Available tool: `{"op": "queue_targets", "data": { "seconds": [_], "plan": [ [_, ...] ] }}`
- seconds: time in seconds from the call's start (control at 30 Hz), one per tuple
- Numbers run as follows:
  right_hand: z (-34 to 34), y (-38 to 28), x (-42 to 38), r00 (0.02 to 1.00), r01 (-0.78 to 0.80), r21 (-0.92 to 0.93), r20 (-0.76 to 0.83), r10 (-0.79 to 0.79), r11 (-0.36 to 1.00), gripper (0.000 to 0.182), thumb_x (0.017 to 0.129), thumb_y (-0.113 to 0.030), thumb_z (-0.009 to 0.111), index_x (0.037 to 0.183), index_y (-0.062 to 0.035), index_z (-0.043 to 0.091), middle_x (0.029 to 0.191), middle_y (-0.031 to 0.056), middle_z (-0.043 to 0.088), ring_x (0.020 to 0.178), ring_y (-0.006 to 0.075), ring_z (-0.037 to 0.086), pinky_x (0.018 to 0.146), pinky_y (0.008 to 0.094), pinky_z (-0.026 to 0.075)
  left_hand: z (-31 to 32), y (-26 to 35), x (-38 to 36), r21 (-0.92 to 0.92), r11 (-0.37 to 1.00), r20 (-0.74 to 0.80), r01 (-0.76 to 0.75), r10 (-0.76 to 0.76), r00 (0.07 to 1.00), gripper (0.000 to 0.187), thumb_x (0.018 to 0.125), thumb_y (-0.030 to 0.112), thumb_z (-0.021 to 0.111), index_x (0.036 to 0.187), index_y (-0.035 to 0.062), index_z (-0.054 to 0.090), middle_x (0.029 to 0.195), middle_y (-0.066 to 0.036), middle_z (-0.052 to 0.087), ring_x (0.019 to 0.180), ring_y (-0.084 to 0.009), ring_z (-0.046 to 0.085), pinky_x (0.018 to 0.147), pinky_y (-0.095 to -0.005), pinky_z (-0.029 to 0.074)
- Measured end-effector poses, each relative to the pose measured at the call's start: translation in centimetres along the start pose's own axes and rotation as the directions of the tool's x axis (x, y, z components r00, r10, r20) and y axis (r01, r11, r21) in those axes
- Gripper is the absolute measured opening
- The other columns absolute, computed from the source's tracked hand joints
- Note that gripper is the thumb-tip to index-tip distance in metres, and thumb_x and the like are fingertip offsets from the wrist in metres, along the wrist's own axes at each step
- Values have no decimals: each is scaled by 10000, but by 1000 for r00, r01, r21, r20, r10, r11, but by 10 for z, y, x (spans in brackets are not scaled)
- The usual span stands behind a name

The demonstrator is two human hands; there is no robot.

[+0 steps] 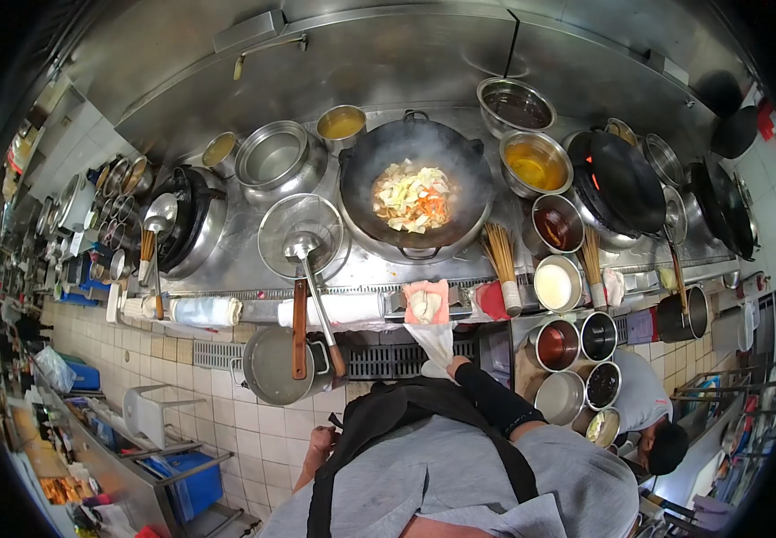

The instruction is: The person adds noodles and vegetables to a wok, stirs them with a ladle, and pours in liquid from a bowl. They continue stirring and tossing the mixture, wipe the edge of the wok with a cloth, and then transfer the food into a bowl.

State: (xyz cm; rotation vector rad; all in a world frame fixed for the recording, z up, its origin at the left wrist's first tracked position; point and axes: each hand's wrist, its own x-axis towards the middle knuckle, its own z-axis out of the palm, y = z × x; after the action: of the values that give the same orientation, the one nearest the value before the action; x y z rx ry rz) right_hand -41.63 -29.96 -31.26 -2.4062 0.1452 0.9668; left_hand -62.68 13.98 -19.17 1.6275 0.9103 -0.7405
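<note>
My right hand is low at the counter's front edge, closed on the lower end of a white cloth. The cloth hangs from beside a pink towel on the edge. My left hand is down beside my body, away from the counter; its fingers are too small to make out. Ahead, a wok on the stove holds steaming sliced vegetables. A ladle and a wooden-handled strainer lie left of it, their handles reaching over the edge.
A bamboo brush stands right of the wok. Bowls of oil, red sauce and white liquid line the right side. A pot of water sits below the counter. Another person is bent over at lower right.
</note>
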Motion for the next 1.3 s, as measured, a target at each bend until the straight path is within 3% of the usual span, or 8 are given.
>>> {"op": "queue_targets", "data": {
  "seconds": [0.2, 0.4, 0.63, 0.8, 1.13, 1.3],
  "plan": [
    [-15, -12, -15, 1000, -10, 20, -10, 10, 1000, 423, 754, -266, 581, 962, 89, 683, 994, 332, 645, 993, 438, 635, 899, 441, 500, -11, -57, 41, 165, 939, 115, -301, 285, 952, 186, 946, 156, 562, 1035, -8, 557, 756, -117, 661, 639, -216, 623, 504, -342, 461],
    [-7, -6, -8, 1000, -19, 1, -3, 19, 1000, 433, 758, -275, 592, 979, 87, 681, 988, 334, 646, 986, 437, 641, 893, 445, 504, -9, -35, 23, 154, 978, 64, -138, 130, 989, 201, 949, 158, 558, 1056, -12, 552, 780, -127, 664, 642, -229, 624, 511, -346, 467],
    [-15, -13, -15, 999, -48, 23, 19, 48, 999, 438, 760, -281, 601, 981, 89, 678, 1001, 335, 644, 990, 433, 642, 893, 443, 505, -13, -65, 45, 165, 949, 103, -269, 255, 961, 223, 950, 162, 554, 1078, -20, 553, 797, -132, 665, 653, -239, 633, 527, -355, 485],
    [-14, -11, -15, 999, -48, 30, -11, 48, 998, 443, 759, -283, 600, 986, 90, 678, 1001, 331, 647, 992, 430, 643, 902, 442, 503, -11, -45, 30, 113, 980, 73, -164, 156, 985, 223, 948, 170, 558, 1072, -15, 554, 788, -128, 661, 657, -236, 636, 529, -358, 491],
    [-10, -7, -10, 999, -25, 10, -33, 26, 1000, 453, 761, -291, 601, 988, 94, 675, 1011, 335, 643, 983, 436, 642, 899, 446, 503, -7, -36, 26, 89, 989, 35, -120, 117, 992, 212, 944, 163, 566, 1061, -13, 551, 771, -118, 648, 648, -229, 631, 526, -352, 492],
    [-17, -14, -15, 998, -62, 8, 5, 62, 998, 371, 791, -218, 587, 1021, 60, 676, 1051, 305, 648, 1009, 439, 624, 885, 462, 500, -5, -27, 17, 70, 994, 10, -81, 81, 997, 217, 945, 161, 567, 1071, -15, 547, 783, -124, 655, 644, -229, 627, 523, -350, 484]
  ]
}}
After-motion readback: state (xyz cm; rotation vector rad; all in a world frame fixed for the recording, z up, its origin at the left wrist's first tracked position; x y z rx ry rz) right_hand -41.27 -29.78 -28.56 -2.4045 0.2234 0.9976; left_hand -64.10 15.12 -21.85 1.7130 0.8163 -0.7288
